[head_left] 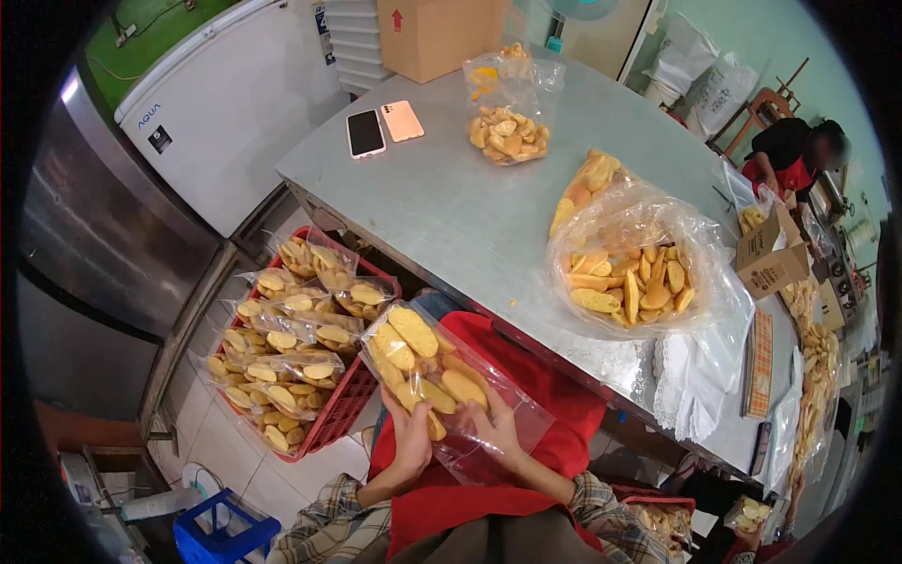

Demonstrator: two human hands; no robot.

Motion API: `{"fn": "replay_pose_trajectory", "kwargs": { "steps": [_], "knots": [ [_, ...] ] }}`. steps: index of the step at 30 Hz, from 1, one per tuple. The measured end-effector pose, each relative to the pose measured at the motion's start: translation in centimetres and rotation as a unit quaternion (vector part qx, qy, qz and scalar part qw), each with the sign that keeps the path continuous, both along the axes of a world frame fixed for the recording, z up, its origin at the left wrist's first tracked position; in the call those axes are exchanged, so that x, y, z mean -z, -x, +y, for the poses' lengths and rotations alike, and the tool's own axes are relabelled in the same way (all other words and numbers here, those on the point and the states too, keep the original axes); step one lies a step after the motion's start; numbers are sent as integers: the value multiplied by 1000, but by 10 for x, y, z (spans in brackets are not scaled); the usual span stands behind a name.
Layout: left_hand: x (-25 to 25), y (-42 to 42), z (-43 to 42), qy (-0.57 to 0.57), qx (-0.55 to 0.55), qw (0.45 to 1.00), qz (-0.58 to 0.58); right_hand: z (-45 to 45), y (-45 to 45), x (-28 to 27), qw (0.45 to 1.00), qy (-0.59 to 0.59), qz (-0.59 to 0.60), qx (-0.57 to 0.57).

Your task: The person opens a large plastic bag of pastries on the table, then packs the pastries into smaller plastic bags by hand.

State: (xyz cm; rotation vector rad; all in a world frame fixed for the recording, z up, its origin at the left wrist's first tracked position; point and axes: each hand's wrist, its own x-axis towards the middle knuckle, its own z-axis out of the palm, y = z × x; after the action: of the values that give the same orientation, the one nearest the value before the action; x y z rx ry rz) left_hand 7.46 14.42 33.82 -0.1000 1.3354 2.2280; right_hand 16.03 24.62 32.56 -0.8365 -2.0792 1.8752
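A clear plastic bag (pixel 413 352) of yellow, oval bread slices lies tilted above my lap, its loose end toward the lower right. My left hand (pixel 409 440) is closed on the bag's lower left side, near a slice at the bottom. My right hand (pixel 493 434) holds the same bag from the right, thumb and fingers pressed on the plastic. Left of the bag stands a red crate (pixel 343 414) full of packed bags (pixel 296 371). A large open plastic bag (pixel 625 282) of loose slices rests on the metal table (pixel 423 207) at the right.
Two phones (pixel 366 134) and a smaller bag of pieces (pixel 507 132) lie on the table, with a cardboard box (pixel 440 38) behind. A white cloth (pixel 691 381) hangs over the right edge. A person in a red apron (pixel 794 169) works at the far right. A blue stool (pixel 221 531) stands lower left.
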Motion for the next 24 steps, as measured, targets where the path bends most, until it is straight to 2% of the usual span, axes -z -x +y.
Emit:
{"fn": "replay_pose_trajectory", "kwargs": {
  "steps": [1, 2, 6, 9, 11, 12, 16, 18, 19, 21, 22, 24],
  "knots": [
    [2, 0, -1, 9, 2, 1000, 0, -3, 4, -9, 984, 154, 80, 38],
    [3, 0, -1, 18, 5, 1000, -1, -5, 7, -15, 937, 303, 158, 75],
    [-2, 1, 3, -4, -3, 1000, -14, -2, 11, -15, 916, 356, 178, 47],
    [-3, 2, 4, -16, -2, 1000, -9, 6, 8, -21, 927, 353, 123, 7],
    [-1, 0, 4, -13, -4, 1000, -14, 9, 5, -18, 975, 203, 79, 46],
    [-1, -1, 5, -14, -4, 1000, -13, 7, 7, -29, 969, 229, 60, 73],
    [-1, -5, 9, -21, -12, 1000, -11, 4, 6, -22, 960, 260, 91, 56],
    [1, -7, 10, -16, -12, 1000, -4, 1, 8, -16, 874, 432, 221, -5],
    [1, -9, 11, -14, -12, 1000, -10, 1, 9, -11, 874, 433, 221, -5],
    [3, -10, 11, -11, -11, 1000, -16, 1, 12, -2, 822, 500, 262, -76],
    [4, -10, 11, -5, -8, 1000, -4, 1, 13, -3, 822, 500, 263, -75],
    [4, -10, 11, 0, -4, 1000, 9, 4, 16, -7, 768, 575, 275, -64]
  ]
}}
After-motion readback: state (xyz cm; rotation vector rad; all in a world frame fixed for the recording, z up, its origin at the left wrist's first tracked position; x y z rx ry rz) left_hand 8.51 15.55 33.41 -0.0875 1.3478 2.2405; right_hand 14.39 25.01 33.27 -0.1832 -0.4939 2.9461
